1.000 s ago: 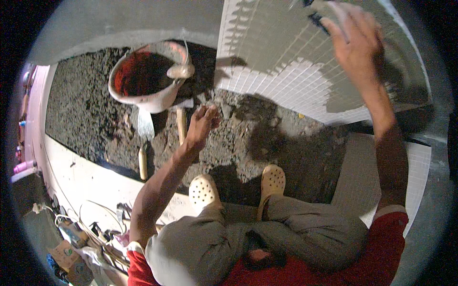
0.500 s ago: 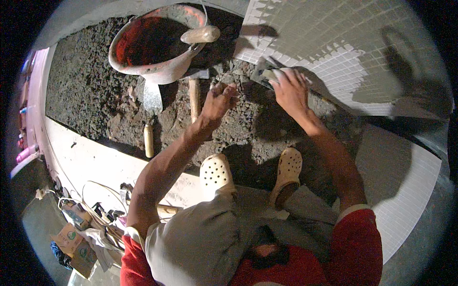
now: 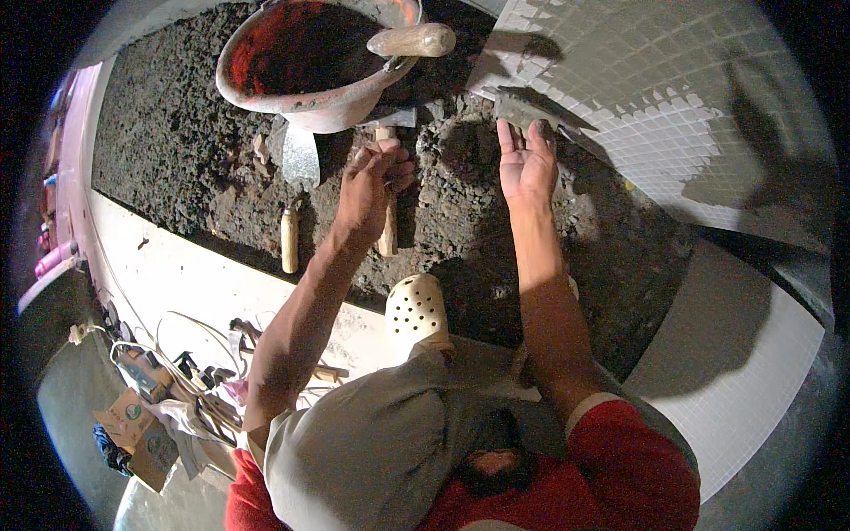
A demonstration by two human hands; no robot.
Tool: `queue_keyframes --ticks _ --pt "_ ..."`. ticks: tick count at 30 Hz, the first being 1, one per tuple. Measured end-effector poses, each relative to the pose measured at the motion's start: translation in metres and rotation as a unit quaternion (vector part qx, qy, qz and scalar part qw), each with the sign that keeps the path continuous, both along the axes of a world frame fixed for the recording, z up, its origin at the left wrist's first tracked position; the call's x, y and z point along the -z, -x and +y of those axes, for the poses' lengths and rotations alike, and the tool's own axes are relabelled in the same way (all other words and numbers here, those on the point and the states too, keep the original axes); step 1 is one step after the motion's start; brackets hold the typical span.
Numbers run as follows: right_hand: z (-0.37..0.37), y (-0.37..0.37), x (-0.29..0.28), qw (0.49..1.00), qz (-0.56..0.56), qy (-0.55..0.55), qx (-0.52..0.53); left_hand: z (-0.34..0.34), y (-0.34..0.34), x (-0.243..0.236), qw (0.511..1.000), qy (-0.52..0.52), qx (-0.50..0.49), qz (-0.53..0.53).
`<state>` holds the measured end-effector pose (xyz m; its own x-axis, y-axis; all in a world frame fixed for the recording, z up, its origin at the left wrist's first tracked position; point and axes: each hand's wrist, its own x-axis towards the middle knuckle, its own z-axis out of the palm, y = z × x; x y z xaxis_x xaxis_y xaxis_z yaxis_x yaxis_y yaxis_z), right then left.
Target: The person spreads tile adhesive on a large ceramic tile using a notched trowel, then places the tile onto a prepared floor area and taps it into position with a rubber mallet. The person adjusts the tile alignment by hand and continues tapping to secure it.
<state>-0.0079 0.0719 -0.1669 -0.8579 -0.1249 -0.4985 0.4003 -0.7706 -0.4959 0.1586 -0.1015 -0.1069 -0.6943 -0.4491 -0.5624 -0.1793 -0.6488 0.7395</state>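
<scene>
My left hand [image 3: 374, 184] is closed, its fingers bent inward above a wooden-handled hammer [image 3: 388, 232]. Whatever those fingers may hold is hidden. My right hand [image 3: 529, 168] is turned palm up with its fingers stretched apart, beside a grey flat float [image 3: 529, 110]. Its fingertips reach the float's near edge; whether they touch it I cannot tell. The float lies by the corner of a mosaic tile sheet [image 3: 660, 133] partly coated in grey paste. A trowel with a shiny blade [image 3: 300, 157] and wooden handle [image 3: 289, 241] rests on rough mortar left of the hammer.
A mortar-smeared bucket [image 3: 332, 111] tilts at the far left, a wooden handle [image 3: 412, 41] across its rim. A second tile sheet [image 3: 753, 345] lies at the right. Cables [image 3: 208, 354] and an opened cardboard box [image 3: 142, 434] are at the lower left. My pale clog [image 3: 416, 310] stands near the mortar's edge.
My right hand has come off the top of the float and turned palm up. My left hand has shifted left, over the hammer. The view has also moved slightly.
</scene>
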Motion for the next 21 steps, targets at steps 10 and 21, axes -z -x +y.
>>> queue_keyframes --ticks 10,21 --pt "-0.025 0.029 -0.014 0.992 -0.116 -0.011 0.055 0.015 -0.008 0.014 0.999 -0.048 0.004 0.009" --pt "0.001 0.078 -0.166 0.969 0.237 -0.073 0.007 0.026 -0.008 0.001 0.997 0.053 0.056 -0.031"
